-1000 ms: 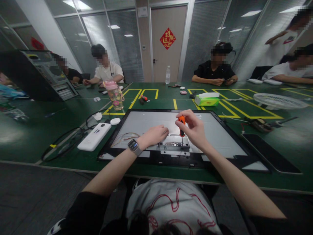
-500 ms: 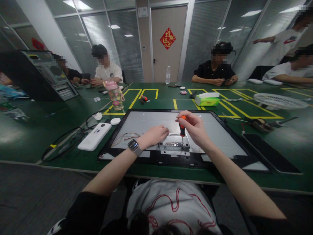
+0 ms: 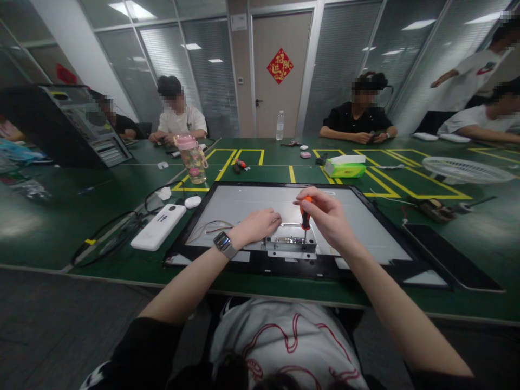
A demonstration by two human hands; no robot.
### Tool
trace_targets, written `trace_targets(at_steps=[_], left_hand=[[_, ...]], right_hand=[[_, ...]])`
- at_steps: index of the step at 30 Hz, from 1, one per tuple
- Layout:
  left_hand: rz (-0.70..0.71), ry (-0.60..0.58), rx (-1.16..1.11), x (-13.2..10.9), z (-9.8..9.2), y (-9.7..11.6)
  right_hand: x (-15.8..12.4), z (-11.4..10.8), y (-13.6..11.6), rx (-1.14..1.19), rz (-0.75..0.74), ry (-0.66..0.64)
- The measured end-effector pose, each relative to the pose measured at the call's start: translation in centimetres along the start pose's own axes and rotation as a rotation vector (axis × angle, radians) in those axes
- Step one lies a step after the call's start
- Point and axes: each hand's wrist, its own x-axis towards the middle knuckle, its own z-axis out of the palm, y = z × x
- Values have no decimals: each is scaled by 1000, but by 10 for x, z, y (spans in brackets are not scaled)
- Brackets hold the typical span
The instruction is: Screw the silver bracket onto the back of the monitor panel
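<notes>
In the head view, my right hand [image 3: 325,214] grips an orange-and-black screwdriver [image 3: 305,212] by its handle, fingers around the top. The shaft points down at the right part of a silver metal bracket [image 3: 290,245], where the tip's exact contact is too small to see. My left hand [image 3: 260,225], with a watch on its wrist, is closed with bent fingers at the bracket's upper left side; its thumb is hidden. The bracket sits near the front edge of a large grey display panel [image 3: 361,227] with a black frame. Thin wires [image 3: 211,226] lie left of my left hand.
Left of the panel are a white power bank [image 3: 158,227], a small white case [image 3: 192,202] and black cables [image 3: 109,235]. A pink-lidded bottle [image 3: 193,161] and green tissue pack [image 3: 345,167] stand beyond. A black slab [image 3: 453,260] lies right. Other people sit across the table.
Both hands keep nearly the same place, and the screwdriver stays upright over the bracket. The whole view has shifted slightly. A person across the table has lowered their hands a little.
</notes>
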Motion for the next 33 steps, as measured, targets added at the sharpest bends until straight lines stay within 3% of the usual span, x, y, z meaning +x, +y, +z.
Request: trace_targets(at_steps=[4, 11, 19, 25, 33], left_hand=[[2, -5, 0, 0, -1, 1], [15, 10, -9, 0, 1, -1], [13, 16, 2, -1, -1, 0], [3, 0, -9, -1, -1, 1], [15, -2, -7, -1, -2, 1]], right_hand=[[-5, -2, 0, -15, -61, 49], [-2, -5, 1, 31, -80, 10], [-2, -1, -6, 124, 53, 0], [0, -2, -6, 117, 1, 55], [0, -3, -6, 105, 39, 82]])
